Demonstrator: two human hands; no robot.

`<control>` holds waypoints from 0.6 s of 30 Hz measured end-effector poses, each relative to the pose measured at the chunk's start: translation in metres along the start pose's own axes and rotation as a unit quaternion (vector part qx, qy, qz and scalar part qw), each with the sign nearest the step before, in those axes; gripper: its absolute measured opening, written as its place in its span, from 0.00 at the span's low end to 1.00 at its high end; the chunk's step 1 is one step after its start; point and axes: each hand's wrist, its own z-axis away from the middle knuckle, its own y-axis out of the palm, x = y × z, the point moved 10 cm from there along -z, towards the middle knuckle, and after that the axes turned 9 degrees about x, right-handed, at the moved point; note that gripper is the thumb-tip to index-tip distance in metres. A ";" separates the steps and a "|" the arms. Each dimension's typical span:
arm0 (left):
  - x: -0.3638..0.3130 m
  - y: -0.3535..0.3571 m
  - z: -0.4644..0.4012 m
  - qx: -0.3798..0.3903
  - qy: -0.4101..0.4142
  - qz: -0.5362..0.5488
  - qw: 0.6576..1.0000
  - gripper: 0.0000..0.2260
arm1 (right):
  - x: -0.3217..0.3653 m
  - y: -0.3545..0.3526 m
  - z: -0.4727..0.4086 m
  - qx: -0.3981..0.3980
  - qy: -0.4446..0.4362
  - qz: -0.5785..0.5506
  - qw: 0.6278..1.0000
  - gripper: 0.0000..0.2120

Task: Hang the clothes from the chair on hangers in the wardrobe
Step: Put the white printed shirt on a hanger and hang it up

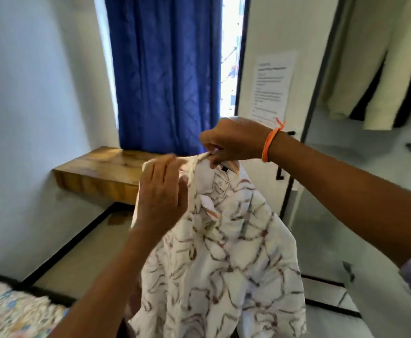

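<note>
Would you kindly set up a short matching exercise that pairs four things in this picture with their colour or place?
Things:
1. curtain
2. wrist thread
3. patterned shirt
4. sheet of paper

Descriptions:
A. orange
B. stuck on the white panel beside the window
C. blue
D. pinched at the collar by the right hand

Pairs: 1-C, 2-A, 3-D, 4-B

Nothing can be read: the white printed paper sheet (272,86) on the wall and the square woven label (220,187) inside the white patterned shirt's (224,252) collar are too blurred.
</note>
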 end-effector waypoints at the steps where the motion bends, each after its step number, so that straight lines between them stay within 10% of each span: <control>1: -0.004 0.019 -0.028 0.033 0.031 -0.017 0.999 0.15 | -0.012 -0.001 0.005 -0.007 0.007 0.008 1.000 0.18; 5: -0.011 0.102 -0.110 0.210 0.088 0.050 0.972 0.08 | -0.060 -0.010 0.034 -0.029 0.013 0.024 0.999 0.16; 11: -0.059 0.150 -0.173 0.128 0.139 0.248 0.950 0.08 | -0.133 -0.025 0.100 -0.188 0.058 0.067 0.978 0.11; 16: -0.108 0.204 -0.199 0.075 0.106 0.340 0.932 0.11 | -0.178 -0.032 0.237 -0.473 0.250 0.034 0.844 0.04; 18: -0.129 0.229 -0.208 0.071 0.090 0.344 0.932 0.10 | -0.218 -0.007 0.293 -0.462 0.385 -0.009 0.799 0.08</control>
